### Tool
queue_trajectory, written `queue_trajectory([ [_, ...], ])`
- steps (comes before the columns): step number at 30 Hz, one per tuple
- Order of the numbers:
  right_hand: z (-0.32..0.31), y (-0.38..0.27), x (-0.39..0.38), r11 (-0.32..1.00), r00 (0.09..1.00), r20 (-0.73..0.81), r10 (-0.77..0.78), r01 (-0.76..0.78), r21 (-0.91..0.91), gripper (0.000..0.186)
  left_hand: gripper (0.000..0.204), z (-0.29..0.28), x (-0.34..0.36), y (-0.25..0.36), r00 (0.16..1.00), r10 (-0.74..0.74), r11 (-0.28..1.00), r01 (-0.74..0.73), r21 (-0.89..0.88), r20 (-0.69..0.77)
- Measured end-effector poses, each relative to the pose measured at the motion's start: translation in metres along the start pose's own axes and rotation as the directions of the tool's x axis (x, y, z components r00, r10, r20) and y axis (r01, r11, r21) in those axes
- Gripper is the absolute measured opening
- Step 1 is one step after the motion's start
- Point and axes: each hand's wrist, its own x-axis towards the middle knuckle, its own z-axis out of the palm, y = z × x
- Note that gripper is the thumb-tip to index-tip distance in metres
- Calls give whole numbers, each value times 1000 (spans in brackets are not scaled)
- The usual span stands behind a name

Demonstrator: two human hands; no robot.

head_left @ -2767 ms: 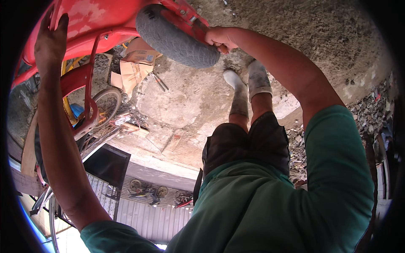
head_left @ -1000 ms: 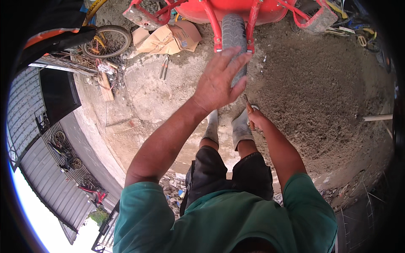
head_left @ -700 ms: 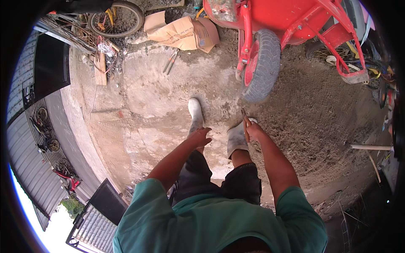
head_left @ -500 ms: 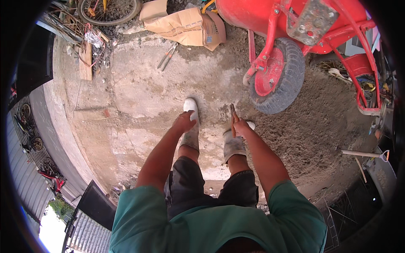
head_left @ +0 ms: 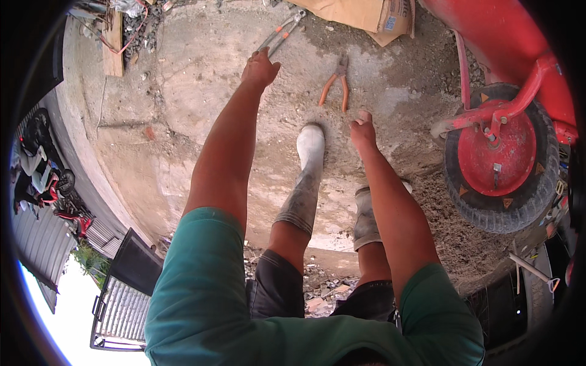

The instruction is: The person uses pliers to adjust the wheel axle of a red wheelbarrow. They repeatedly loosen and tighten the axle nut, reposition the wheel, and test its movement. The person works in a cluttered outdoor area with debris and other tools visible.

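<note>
My left hand reaches forward over the ground, thumb apart. Its fingers are at the handle ends of a long-handled cutter with grey and orange grips; whether they touch it I cannot tell. Orange-handled pliers are just ahead of my right hand, jaws pointing away and handles spread. That hand is apart from the pliers, with its fingers loosely bent and nothing visible in them.
A red wheelbarrow with a black-tyred wheel stands at right, beside loose dark soil. Torn brown cardboard lies at the far edge. A wooden plank is at far left. My white boots stand on rough concrete.
My right hand has let go of the pliers, which are now in front of it. My left hand has stretched forward to the cutter. The view has shifted, with the wheelbarrow now farther right.
</note>
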Motion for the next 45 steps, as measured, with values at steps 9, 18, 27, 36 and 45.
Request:
queue_trajectory([
  [9,-34,131,-68,991,978,182,99,-80,-107,38,33,62,65,4,987,-106,991,114,63,-121],
  [18,-9,109,-88,997,969,235,-79,80,6,35,42,36,16,42,972,-167,978,142,-151,-164],
  [27,-14,16,-137,934,958,-114,-262,282,218,50,52,-17,-201,25,983,150,894,-89,-439,107],
  [36,-116,64,-265,736,938,339,70,-278,617,28,49,41,-372,96,771,135,715,359,-600,623],
  [45,-196,70,-334,574,962,58,265,-206,792,10,51,116,-470,242,683,169,652,463,-600,711],
])
